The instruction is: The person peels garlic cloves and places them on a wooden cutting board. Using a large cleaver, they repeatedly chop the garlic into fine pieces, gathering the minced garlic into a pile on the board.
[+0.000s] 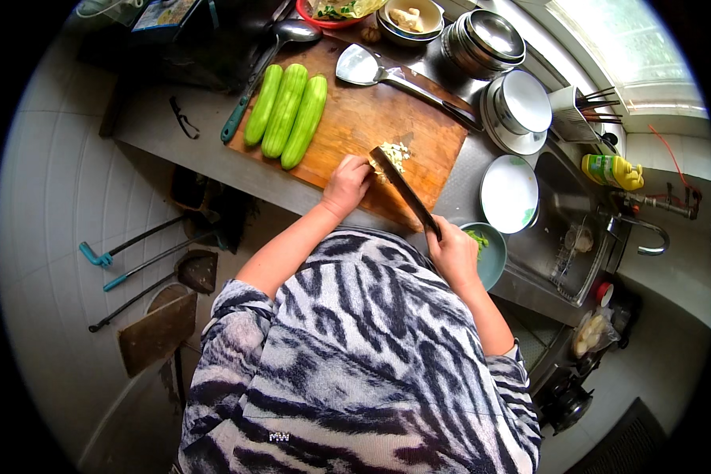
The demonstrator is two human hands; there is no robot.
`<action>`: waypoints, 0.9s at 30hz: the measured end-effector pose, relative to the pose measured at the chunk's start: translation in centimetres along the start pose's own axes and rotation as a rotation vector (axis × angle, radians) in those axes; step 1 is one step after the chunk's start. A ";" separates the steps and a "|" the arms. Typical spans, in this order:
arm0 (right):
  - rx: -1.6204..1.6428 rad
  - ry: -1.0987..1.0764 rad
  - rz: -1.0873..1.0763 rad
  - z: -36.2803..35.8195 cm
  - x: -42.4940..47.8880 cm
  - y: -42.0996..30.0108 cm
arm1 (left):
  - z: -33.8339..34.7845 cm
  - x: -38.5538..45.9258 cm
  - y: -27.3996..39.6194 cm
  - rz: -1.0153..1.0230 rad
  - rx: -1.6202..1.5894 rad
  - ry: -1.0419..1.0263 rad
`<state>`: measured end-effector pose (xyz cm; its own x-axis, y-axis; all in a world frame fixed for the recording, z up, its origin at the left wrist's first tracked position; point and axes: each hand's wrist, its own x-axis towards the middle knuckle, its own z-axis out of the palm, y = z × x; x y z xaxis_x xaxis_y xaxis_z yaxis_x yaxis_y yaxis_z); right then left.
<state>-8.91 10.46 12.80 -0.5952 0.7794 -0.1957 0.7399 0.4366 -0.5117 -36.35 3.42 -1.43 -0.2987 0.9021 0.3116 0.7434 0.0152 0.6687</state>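
Note:
My right hand (453, 249) grips the handle of a dark-bladed kitchen knife (407, 192), its blade slanting up and left over a wooden cutting board (349, 124). Small pieces of chopped garlic (397, 155) lie around the blade's far end. Against the blade's left side, my left hand (348, 185) has its fingers bunched on garlic; its fingertips are partly hidden. Three peeled green cucumber-like vegetables (294, 112) lie side by side on the board's left part. A metal spatula (358, 65) rests across the far side of the board.
A ladle (296, 31) lies along the board's left edge. Right of the board stand stacked metal bowls (497, 35), white dishes (526, 101), a white plate (508, 192) and a teal bowl (493, 266) with green pieces. Beyond them is a metal sink (560, 195) with a faucet (652, 234).

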 end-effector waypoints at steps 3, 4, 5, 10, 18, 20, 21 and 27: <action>-0.058 -0.028 -0.052 -0.3 0.4 0.3 | 0.2 -0.2 -0.4 0.000 0.027 -0.017; -0.076 -0.033 -0.071 -0.3 0.6 0.3 | 0.3 -0.3 -0.4 -0.008 0.031 -0.022; -0.092 -0.035 -0.088 -0.5 0.6 0.2 | 0.4 -0.3 -0.3 -0.016 0.034 -0.026; -0.191 -0.112 -0.096 0.0 0.8 -0.3 | 0.0 -0.1 0.2 0.015 -0.001 -0.017; 0.009 -0.044 -0.013 2.0 0.5 0.9 | -0.4 0.1 0.4 0.054 0.010 0.028; 0.054 -0.038 0.025 1.8 0.5 0.7 | -0.5 0.3 0.7 0.070 0.008 0.054; 0.050 -0.025 0.024 1.6 0.3 0.7 | -0.5 0.2 0.6 0.069 0.004 0.048; -0.031 0.011 -0.040 0.2 -0.3 0.5 | -0.1 -0.4 -0.3 0.058 -0.001 0.023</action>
<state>-8.42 10.30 12.43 -0.6211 0.7660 -0.1660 0.7251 0.4812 -0.4925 -36.54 3.03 -1.71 -0.2688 0.8913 0.3653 0.7595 -0.0371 0.6494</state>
